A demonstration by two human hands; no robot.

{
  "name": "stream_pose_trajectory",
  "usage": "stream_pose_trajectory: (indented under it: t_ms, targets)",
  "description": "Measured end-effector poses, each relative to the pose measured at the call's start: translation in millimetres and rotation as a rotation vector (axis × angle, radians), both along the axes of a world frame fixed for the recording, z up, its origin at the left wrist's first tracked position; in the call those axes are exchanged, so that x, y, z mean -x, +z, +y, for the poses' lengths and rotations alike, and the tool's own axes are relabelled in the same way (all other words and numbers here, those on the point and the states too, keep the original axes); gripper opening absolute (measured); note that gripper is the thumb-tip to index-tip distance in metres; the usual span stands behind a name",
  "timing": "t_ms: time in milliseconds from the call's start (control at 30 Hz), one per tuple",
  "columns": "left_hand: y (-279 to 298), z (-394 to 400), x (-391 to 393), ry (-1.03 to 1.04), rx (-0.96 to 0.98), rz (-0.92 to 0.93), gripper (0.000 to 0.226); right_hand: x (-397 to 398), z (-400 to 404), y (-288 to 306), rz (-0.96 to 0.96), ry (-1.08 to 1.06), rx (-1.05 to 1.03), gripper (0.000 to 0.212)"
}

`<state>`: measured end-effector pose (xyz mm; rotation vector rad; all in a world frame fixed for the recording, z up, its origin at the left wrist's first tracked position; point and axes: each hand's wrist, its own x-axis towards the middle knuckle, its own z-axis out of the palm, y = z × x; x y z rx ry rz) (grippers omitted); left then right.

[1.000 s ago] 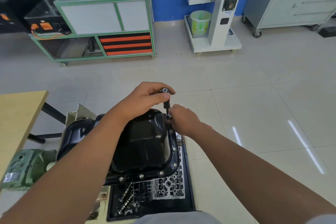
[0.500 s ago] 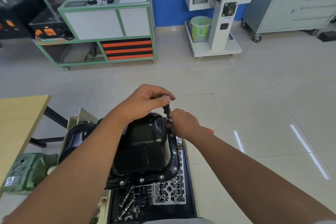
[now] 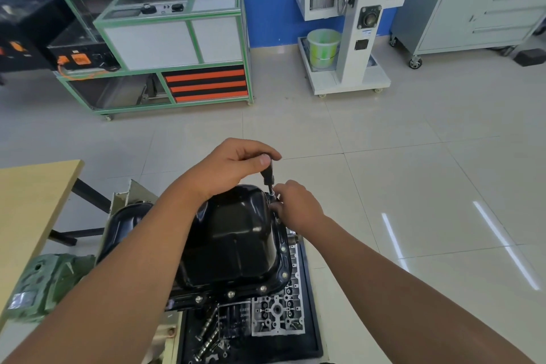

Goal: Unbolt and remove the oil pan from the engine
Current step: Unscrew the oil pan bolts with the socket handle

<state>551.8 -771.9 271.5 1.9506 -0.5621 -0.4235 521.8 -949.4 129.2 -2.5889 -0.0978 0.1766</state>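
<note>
**Both hands at the far corner of the oil pan**

While the black oil pan [image 3: 233, 239] sits bolted on the engine beside the wooden worktop [image 3: 26, 204], the left hand [image 3: 233, 167] curls its grip around the top of a small black driver [image 3: 268, 175], standing nearly upright. The right hand [image 3: 298, 207] pinches near the driver's tip at the pan's far right corner. Bolts [image 3: 230, 294] line the near rim.
</note>
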Motion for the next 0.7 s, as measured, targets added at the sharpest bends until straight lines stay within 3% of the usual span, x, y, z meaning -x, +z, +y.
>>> stream_pose_trajectory:
  t_ms: [67, 167, 233, 367, 533, 633, 700]
  targets:
    - [-6.5, -3.8, -2.8, 0.120, 0.017, -0.066, 0.007, 2.5, 1.4, 0.7, -0.001, -0.028, -0.021, 0.011]
    - [-18.3, -11.9, -1.3, 0.261, 0.077, -0.129, 0.030, 7.1, 5.3, -0.3, 0.005, -0.088, -0.057, 0.011]
    - [-23.2, -14.1, -0.9, 0.250, 0.065, -0.168, 0.032, 9.0, 7.2, -0.6, 0.001, -0.163, -0.123, 0.011]
    - [-23.7, -11.0, -1.8, 0.166, 0.051, -0.162, 0.012, 11.2, 5.5, -2.3, 0.051, -0.272, -0.239, 0.016]
    - [-23.6, -9.6, 2.1, 0.014, 0.078, -0.102, 0.028, 14.2, -4.7, -4.5, 0.057, -0.295, -0.330, 0.015]
    - [-27.3, -10.4, -0.2, 0.108, 0.021, -0.214, 0.018, 14.8, -4.3, -4.3, -0.002, -0.279, -0.350, 0.016]
    - [-29.6, -8.4, -1.1, 0.188, 0.026, -0.266, 0.016, 15.7, -2.4, -4.3, -0.048, -0.240, -0.435, 0.005]
